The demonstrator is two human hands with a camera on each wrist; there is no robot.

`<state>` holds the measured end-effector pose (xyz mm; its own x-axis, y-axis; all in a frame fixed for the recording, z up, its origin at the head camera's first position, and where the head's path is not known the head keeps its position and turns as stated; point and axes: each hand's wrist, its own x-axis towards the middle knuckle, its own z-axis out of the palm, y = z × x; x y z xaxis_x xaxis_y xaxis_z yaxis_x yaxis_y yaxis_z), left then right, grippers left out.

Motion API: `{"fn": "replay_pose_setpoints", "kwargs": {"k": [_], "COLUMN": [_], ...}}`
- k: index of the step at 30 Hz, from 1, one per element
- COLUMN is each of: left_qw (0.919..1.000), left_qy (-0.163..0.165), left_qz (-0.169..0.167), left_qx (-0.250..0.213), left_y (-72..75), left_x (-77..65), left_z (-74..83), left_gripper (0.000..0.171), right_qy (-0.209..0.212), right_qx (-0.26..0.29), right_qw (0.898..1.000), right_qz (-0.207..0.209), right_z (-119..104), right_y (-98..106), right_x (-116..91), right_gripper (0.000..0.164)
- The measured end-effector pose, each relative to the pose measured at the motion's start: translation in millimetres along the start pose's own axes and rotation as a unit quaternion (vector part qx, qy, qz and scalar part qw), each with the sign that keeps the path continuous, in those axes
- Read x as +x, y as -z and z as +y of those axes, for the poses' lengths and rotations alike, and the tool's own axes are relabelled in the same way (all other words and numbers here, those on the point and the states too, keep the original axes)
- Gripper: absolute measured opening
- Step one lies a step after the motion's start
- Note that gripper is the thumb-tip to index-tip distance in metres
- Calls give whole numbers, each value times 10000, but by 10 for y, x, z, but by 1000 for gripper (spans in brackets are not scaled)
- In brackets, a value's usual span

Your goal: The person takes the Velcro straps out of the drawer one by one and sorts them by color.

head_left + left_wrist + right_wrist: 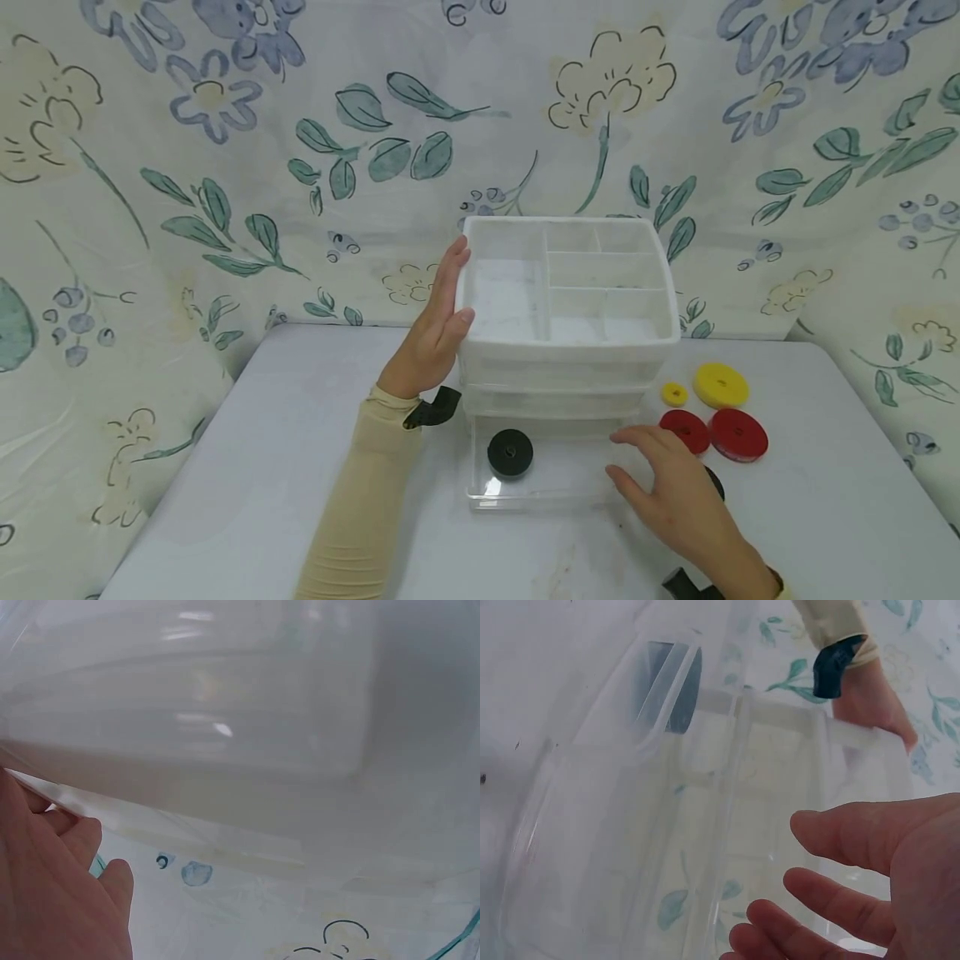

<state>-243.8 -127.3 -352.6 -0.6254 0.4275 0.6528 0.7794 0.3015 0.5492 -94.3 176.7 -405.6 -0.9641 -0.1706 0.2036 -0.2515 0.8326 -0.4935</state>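
A white plastic drawer unit (pixel 501 363) with a compartmented top stands on the table. Against its left side rests my left hand (pixel 429 337), fingers extended along the wall. The clear bottom drawer (pixel 577 473) is pulled out, and a black disc with a small centre hole (pixel 511 454) lies in its left part. Over the drawer's right end hovers my right hand (pixel 678 498), thumb and fingers spread apart and holding nothing. In the right wrist view the right hand (pixel 870 877) is in front of the unit's drawers, with the black disc (pixel 684 690) seen through the clear plastic.
Right of the unit lie a large yellow disc (pixel 721 385), a small yellow disc (pixel 674 394) and two red discs (pixel 738 434). Another black disc (pixel 716 482) is partly hidden behind the right hand. Flower-patterned cloth (pixel 360 233) hangs behind and beside the white table (pixel 300 400).
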Motion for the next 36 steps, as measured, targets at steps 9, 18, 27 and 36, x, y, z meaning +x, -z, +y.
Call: {"fn": "replay_pose_setpoints", "kwargs": {"k": [9, 18, 27, 36], "left_qw": [10000, 10000, 10000, 10000], "left_qy": [-22, -8, 16, 13], "left_qz": [-9, -13, 10, -1], "left_qx": [-26, -18, -19, 1], "left_y": [-5, -5, -2, -8], "left_x": [9, 12, -1, 4], "left_z": [9, 13, 1, -3], "left_gripper": [67, 67, 66, 67], "right_qy": [240, 456, 647, 928], "right_qx": [99, 225, 444, 561], "right_qw": [9997, 9986, 9966, 9936], "right_qz": [-45, -153, -262, -325], "right_z": [-117, -226, -329, -408], "right_y": [-162, -284, -403, -541], "right_x": [71, 149, 221, 271], "right_gripper": [43, 45, 43, 42]}}
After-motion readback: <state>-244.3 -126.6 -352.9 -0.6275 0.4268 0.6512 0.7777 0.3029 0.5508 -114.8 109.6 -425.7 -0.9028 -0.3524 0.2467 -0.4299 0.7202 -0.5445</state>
